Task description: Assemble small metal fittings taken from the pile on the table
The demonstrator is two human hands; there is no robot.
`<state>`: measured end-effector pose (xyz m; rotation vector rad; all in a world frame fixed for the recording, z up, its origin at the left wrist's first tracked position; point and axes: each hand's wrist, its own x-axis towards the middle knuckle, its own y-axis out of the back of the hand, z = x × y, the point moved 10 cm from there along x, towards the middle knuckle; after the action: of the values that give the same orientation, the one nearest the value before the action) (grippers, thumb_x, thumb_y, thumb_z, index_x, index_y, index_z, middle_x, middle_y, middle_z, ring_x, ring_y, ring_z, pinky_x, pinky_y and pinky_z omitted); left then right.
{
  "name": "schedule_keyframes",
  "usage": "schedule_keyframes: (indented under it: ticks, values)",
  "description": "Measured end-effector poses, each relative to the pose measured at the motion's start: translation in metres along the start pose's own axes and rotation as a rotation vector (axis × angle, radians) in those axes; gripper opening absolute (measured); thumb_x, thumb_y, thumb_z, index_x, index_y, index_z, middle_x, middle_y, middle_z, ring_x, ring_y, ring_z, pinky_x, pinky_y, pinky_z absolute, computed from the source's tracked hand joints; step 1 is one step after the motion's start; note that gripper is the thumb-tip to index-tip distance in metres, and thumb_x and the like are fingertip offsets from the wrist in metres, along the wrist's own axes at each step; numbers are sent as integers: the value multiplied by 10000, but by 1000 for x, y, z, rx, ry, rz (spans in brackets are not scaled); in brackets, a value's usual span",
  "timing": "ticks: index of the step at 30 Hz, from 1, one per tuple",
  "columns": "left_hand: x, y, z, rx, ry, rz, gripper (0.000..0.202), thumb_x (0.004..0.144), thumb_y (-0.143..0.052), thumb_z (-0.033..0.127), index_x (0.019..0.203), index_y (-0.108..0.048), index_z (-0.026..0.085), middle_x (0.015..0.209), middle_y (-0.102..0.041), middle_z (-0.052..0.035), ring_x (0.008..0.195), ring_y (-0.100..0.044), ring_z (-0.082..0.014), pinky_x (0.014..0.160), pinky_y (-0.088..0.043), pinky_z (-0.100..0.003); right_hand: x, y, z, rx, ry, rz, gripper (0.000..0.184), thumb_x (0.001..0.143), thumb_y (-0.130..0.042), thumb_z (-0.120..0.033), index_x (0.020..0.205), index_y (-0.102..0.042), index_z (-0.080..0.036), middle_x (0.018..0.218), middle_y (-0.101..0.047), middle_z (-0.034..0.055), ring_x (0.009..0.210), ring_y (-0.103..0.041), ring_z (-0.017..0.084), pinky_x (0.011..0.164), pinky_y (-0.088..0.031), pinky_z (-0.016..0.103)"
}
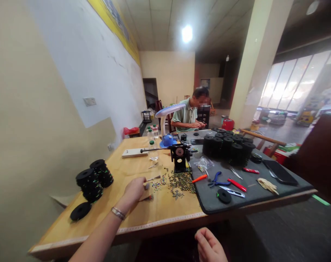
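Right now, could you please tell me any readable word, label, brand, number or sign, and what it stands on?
No text can be read.
White strip along the edge of the table: marks too small to read.
Dial on the black device: marks too small.
Yellow banner, upper left: too blurred to read.

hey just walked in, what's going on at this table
The person's left hand is at the wooden table, beside scattered small pieces; whether it grips anything is hard to tell. The right hand is just off the near edge, fingers together. A black device stands behind the pieces, with black spools at far left. Across the table, another person looks down at their own hands.
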<state>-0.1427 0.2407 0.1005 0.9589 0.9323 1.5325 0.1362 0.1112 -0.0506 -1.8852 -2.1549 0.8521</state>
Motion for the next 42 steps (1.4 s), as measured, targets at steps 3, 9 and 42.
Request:
schedule_keyframes:
  ticks: [3, 9, 42]
  values:
    - [-26, 4, 28, -102, -81, 49, 247, 823, -460, 158, 1004, -628, 156, 1070, -668, -114, 1017, -590, -236, 872, -419, -324, -6, -3, -7, 28, 34, 66, 637, 540, -762, -712, 706, -410, -207, 440, -184, -147, 387, -89, 30, 364, -44, 171]
    - [-122, -81, 99, -1010, -46, -358, 337, 701, -667, 450, 821, -663, 136, 768, -670, -54, 734, -587, -179, 699, -447, -268, -14, -12, -14, 31, 111, 105, 585, 633, -736, -679, 742, -421, -198, 465, -202, -141, 403, -105, 32, 368, -61, 158]
    - [-147, -132, 112, -1329, 45, -472, 489, 641, -662, 660, 693, -554, 186, 590, -565, 14, 580, -464, -127, 586, -389, -246, 20, 93, -230, -1715, 704, 398, 157, 785, -519, -74, 764, -616, -195, 872, -659, 78, 900, -565, 231, 812, -428, 295]
